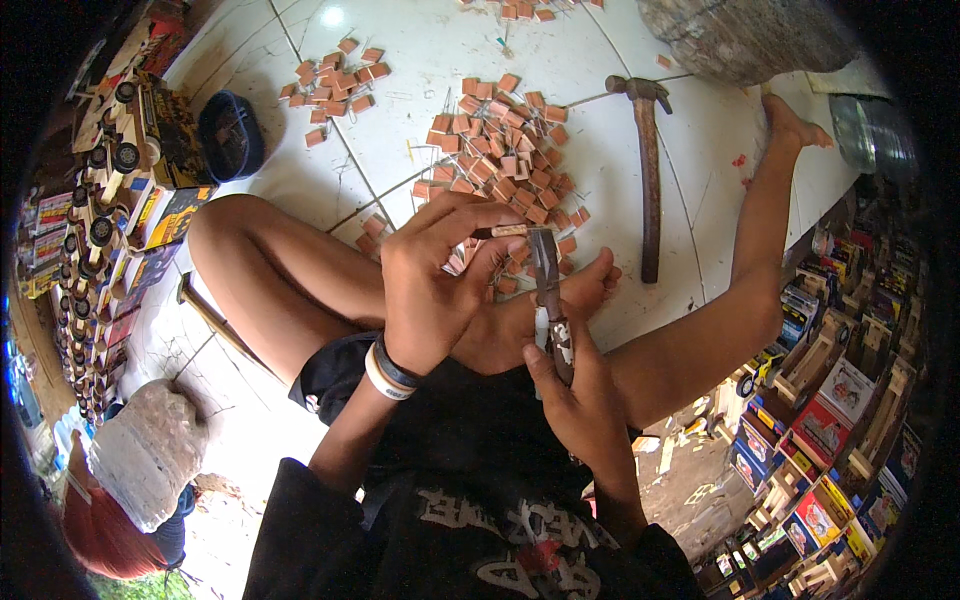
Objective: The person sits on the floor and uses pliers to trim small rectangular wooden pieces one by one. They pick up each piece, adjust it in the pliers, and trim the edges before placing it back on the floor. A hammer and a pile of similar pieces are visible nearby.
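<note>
Right hand, closed round the handle end of a metal tool. Left hand, thumb and forefinger pinched on a small wooden piece at the tool's head; contact is unclear. Apparent step: working the piece's end; next calls for steady alignment. Beyond: heaped reddish blocks; hammer.

Dull dark metal marks a hand tool and a hammer, its handle rough wood; small brown blocks look matt against smooth, glossy floor tiles, near a coarse grey stone and matt black cloth shirt.
</note>
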A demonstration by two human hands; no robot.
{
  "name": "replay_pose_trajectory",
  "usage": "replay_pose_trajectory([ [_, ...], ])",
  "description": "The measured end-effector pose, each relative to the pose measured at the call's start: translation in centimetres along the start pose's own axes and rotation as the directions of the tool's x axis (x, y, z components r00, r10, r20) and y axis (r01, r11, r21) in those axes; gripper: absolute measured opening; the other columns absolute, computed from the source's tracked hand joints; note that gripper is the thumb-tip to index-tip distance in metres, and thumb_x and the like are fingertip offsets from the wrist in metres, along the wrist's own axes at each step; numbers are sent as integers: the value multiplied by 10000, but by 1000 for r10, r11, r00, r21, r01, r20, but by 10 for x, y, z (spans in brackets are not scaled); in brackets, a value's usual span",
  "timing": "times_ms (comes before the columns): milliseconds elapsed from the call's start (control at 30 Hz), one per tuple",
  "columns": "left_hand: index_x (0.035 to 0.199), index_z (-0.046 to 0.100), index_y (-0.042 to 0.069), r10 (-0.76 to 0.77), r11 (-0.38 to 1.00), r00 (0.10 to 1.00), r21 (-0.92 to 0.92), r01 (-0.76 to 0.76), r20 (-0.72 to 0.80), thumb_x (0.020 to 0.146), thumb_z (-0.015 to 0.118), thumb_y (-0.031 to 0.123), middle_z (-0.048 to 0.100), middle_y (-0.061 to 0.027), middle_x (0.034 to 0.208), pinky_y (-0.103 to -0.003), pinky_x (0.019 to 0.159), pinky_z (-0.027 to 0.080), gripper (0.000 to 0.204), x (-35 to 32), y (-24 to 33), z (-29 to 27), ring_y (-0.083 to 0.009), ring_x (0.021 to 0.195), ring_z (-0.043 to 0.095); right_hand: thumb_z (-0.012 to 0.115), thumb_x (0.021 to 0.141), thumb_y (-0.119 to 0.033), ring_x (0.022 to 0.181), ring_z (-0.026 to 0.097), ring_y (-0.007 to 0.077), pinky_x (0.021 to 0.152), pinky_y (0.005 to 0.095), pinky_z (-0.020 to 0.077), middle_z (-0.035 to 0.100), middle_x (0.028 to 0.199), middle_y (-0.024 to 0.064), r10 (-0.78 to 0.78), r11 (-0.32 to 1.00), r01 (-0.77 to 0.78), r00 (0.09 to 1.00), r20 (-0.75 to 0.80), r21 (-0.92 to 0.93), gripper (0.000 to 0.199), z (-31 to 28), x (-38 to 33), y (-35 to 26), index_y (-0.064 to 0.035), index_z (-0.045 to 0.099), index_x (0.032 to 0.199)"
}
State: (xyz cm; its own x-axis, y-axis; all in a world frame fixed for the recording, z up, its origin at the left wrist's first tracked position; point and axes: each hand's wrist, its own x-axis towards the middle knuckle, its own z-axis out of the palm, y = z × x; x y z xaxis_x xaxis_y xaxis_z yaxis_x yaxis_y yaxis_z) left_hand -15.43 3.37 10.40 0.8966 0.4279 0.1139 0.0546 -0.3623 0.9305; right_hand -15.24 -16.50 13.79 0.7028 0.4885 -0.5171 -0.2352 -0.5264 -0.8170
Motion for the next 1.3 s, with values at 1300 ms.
replay_pose_trajectory([
  [1300,1039,800,-16,37,990,977,-126,-64,-211,825,780,-44,709,-116,973,-294,776,530,217,-24,5,11,-188,877,669,552,1009,-22,1186,605,517,940,511,487,597,1189,356,-155,938,98,976,-150,-331,446,19,-3,-7,18,410,1429],
])
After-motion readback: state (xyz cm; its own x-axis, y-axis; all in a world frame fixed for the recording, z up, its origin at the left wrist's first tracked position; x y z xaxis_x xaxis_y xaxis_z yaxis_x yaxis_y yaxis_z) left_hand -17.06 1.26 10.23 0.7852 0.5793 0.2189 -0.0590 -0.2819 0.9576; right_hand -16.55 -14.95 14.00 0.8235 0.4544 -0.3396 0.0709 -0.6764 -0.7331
